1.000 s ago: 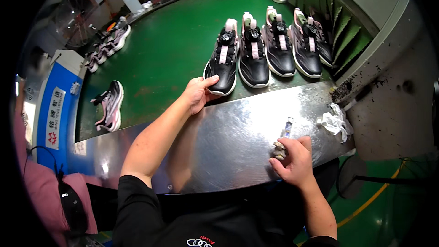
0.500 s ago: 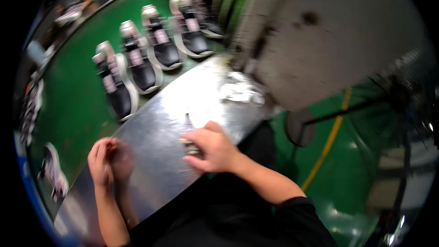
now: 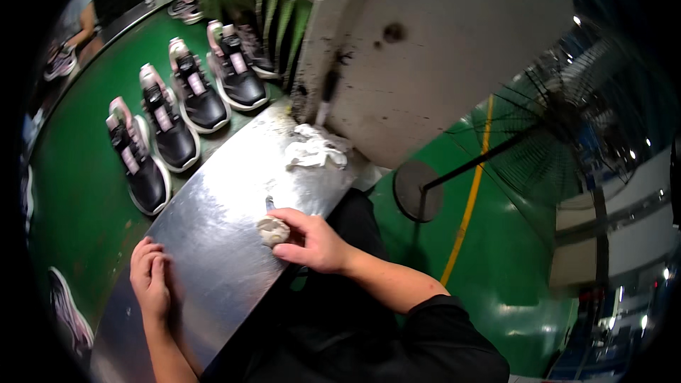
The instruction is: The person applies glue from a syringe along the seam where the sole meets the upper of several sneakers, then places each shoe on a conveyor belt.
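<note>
My right hand (image 3: 316,242) is closed around a small tool with a round, whitish, lumpy handle (image 3: 272,231) and a short thin tip pointing away from me. It sits over the bright sheet-metal tabletop (image 3: 227,198); the tool's exact kind does not show. My left hand (image 3: 151,284) rests at the left side of the same tabletop, fingers loosely bent with nothing seen in them. Beyond the metal stands a slanted row of black sneakers with pink and white parts, the closest one (image 3: 145,177) near the metal's far edge.
A crumpled white cloth (image 3: 317,147) lies at the metal's far right corner, beside a stained pale panel (image 3: 425,50). On the right stands a black floor fan (image 3: 543,113). Another sneaker (image 3: 69,308) is at the lower left of the green surface (image 3: 78,220). A person (image 3: 79,21) holds a shoe at the far left.
The view has swung, so the shoes and cloth sit farther left in it. My right hand has turned, showing the tool's round handle end. My left hand's fingers have lowered toward the metal.
</note>
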### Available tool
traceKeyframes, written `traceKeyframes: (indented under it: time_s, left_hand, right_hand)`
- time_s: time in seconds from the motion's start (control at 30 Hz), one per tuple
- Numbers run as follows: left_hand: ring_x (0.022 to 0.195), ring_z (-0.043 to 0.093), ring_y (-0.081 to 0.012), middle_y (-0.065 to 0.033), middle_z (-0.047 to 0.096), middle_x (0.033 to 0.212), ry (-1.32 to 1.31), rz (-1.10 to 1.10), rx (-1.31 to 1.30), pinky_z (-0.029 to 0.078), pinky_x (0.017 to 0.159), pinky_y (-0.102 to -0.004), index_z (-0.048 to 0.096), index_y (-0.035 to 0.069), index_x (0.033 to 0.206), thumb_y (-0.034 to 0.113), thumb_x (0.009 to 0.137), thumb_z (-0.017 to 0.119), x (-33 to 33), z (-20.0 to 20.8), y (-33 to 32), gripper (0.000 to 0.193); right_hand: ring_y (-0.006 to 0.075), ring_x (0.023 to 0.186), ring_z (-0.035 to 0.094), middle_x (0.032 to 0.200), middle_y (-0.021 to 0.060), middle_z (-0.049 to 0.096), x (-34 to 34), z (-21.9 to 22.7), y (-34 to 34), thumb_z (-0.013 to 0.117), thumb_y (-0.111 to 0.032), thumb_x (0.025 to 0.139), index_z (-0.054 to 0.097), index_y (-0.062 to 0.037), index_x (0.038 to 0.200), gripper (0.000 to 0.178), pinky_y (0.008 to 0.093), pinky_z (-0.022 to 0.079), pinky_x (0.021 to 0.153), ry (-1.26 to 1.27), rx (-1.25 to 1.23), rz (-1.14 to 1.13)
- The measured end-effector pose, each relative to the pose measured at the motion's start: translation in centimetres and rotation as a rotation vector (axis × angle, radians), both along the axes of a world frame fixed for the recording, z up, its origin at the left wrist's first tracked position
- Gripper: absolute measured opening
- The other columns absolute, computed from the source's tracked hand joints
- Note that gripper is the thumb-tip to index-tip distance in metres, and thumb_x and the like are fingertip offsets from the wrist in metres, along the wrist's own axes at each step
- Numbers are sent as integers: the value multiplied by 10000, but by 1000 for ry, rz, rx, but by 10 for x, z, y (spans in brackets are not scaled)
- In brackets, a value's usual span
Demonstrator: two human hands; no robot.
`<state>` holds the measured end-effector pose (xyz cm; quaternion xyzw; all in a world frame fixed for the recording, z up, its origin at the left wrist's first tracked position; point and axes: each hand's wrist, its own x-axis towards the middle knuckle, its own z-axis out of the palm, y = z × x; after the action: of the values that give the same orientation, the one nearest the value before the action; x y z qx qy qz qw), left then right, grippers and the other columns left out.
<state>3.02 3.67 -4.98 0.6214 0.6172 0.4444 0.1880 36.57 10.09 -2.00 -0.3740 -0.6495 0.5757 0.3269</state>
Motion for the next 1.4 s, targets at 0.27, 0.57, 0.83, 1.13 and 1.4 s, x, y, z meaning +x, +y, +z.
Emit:
traceKeyframes:
  time_s: [0.27,0.57,0.83,1.13,1.4]
  left_hand:
    - [1107,530,-315,-96,641,934,142,15,-1,403,951,-392,640,5,812,32,783,591,15,16,9,63]
    - [1108,532,-302,-95,644,951,82,15,-20,404,948,-397,650,15,814,72,774,627,7,17,-1,73]
    - [1165,482,-330,-111,605,1065,159,95,-68,359,991,-418,627,40,918,149,759,632,14,13,2,193]
    - [1037,509,-274,-107,551,1002,319,118,-132,397,916,-387,558,42,915,93,713,688,15,13,14,246]
    - [1199,380,-330,-142,399,1259,692,169,-35,325,1016,-418,432,86,1235,195,638,788,9,54,80,703]
  right_hand:
    - [234,610,553,770,102,611,-13,20,-8,740,-191,664,607,-17,1051,445,309,463,581,-180,592,144]
    - [265,713,544,849,117,612,-15,8,10,735,-226,696,595,-11,1073,456,326,452,664,-245,583,94]
    - [118,815,570,905,82,612,8,-8,11,706,-227,764,549,33,1148,490,243,459,754,134,-45,86]
    - [267,658,592,793,106,632,-6,-3,32,753,-192,673,605,-37,1026,413,337,480,617,-6,637,154]
    - [262,685,561,785,77,610,-1,-16,36,737,-225,682,600,-47,1022,407,342,470,622,66,678,162]
